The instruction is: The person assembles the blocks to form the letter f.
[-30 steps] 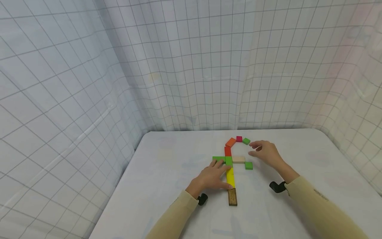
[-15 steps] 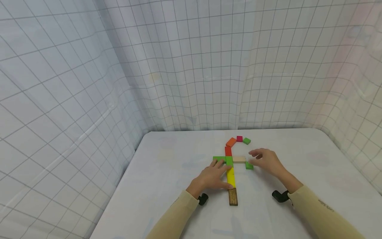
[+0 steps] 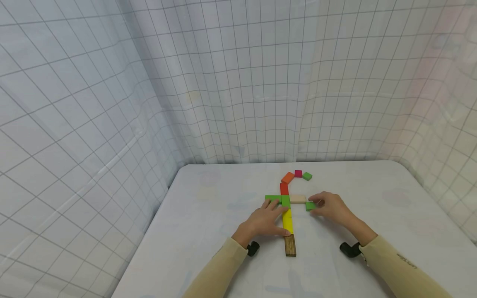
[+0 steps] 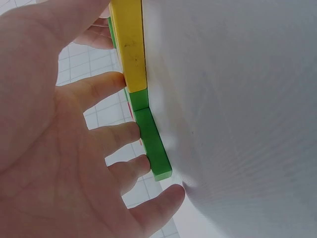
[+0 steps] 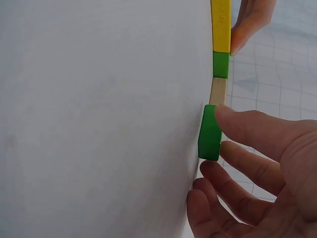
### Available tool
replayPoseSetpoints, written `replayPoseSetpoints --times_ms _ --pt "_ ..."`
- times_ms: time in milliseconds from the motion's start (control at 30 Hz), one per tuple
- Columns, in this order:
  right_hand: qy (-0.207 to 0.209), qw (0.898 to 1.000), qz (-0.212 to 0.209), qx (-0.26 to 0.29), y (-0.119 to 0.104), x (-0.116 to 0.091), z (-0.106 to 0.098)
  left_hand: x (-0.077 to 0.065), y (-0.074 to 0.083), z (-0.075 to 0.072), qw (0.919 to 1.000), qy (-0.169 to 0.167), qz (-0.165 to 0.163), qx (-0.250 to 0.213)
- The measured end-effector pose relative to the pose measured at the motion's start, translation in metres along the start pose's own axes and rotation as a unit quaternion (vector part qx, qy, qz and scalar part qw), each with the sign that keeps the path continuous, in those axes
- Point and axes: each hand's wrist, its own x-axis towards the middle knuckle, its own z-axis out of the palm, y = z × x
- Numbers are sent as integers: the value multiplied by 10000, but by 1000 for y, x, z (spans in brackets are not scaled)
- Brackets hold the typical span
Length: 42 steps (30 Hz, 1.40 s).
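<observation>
Flat blocks lie in a figure on the white table. My left hand [image 3: 262,220] rests with spread fingers over the left green block [image 3: 273,197] and beside the yellow block [image 3: 287,222]; its thumb reaches where yellow meets the brown wooden block [image 3: 290,246]. A green block [image 3: 285,200] forms the crossing, and a cream block [image 3: 297,199] extends right from it. At the cream block's right end, my right hand [image 3: 331,206] pinches a small green block [image 5: 210,133] between thumb and index finger. Its other fingers hang beside the block in the right wrist view.
Above the crossing, a red block [image 3: 284,189], an orange block [image 3: 287,178], a pink block [image 3: 298,174] and another green block [image 3: 307,176] form a hook. A white grid-patterned curtain [image 3: 238,103] surrounds the table [image 3: 208,198] at the back and sides.
My right hand has come down toward me from beside the hook's end to the small green block and taken hold of it. The left hand has stayed in place.
</observation>
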Motion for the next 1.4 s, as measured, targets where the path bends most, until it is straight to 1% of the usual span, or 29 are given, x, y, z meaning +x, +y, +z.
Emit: replayPoseSetpoints --times_ms 200,567,833,1000,1167,1267,1400 --pt "-106 9997 14 -219 3 3 3 2 -2 3 10000 -26 -14 -19" --pt "-103 9991 -94 -395 3 6 2 2 0 0 10000 -12 -16 43" --pt "-180 9989 -29 -424 1 6 0 4 0 1 9999 0 21 111" --pt "-146 9990 -8 -414 0 6 -4 3 0 1 9999 -1 49 120" --pt "-111 9989 -76 -446 -2 7 -10 3 0 -1 9999 -7 84 105" --pt "-117 9989 -123 -438 -4 7 -14 3 0 0 9999 -17 61 93" --pt "-134 9991 -46 -397 -6 10 -18 5 -1 2 9999 -46 9 94"
